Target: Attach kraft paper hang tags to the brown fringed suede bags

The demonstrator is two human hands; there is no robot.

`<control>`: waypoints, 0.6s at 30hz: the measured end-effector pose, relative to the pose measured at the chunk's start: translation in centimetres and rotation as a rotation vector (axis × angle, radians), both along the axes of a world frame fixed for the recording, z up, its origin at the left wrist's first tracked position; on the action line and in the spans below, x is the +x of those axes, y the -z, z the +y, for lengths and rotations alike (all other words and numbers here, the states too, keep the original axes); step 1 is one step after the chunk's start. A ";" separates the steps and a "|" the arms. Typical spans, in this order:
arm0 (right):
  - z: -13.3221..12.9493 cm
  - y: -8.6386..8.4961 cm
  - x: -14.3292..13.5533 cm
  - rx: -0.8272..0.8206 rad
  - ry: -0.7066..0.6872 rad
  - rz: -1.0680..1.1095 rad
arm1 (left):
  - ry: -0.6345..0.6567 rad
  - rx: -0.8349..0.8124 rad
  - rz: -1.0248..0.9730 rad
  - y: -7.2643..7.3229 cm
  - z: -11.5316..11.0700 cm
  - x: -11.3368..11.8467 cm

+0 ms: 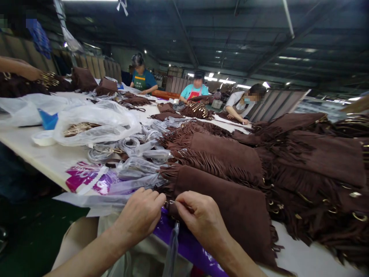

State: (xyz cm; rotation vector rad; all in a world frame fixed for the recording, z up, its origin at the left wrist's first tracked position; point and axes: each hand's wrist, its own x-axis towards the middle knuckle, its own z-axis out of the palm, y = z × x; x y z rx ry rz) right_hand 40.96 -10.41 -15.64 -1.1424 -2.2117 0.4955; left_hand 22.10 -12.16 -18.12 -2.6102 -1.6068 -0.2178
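A brown fringed bag [221,200] lies in front of me on the table. My left hand [142,209] is closed at its near left corner, fingers curled; what they hold is hidden. Close beside it, my right hand [198,211] pinches a thin pale loop [172,202] between thumb and forefinger, over the bag's edge. Below both hands, a plastic-wrapped strap [173,242] hangs from a small metal fitting. Shiny purple plastic [190,238] shows under the bag.
More brown fringed bags [227,152] lie behind, with a large heap [323,161] to the right. Plastic-wrapped straps [144,165] and a clear bag of metal parts [98,123] cover the left. Several co-workers [194,90] are around the white table [43,154].
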 end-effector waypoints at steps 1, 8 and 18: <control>0.1 0.2 -0.3 0.028 0.005 -0.048 | -0.006 -0.009 -0.009 -0.1 0.0 -0.1; 0.2 1.9 -1.5 0.041 0.066 -0.251 | -0.051 -0.122 -0.166 -0.1 0.3 -0.7; 0.5 2.0 -1.5 0.035 0.019 -0.283 | -0.108 -0.226 -0.315 -0.6 -0.6 -0.6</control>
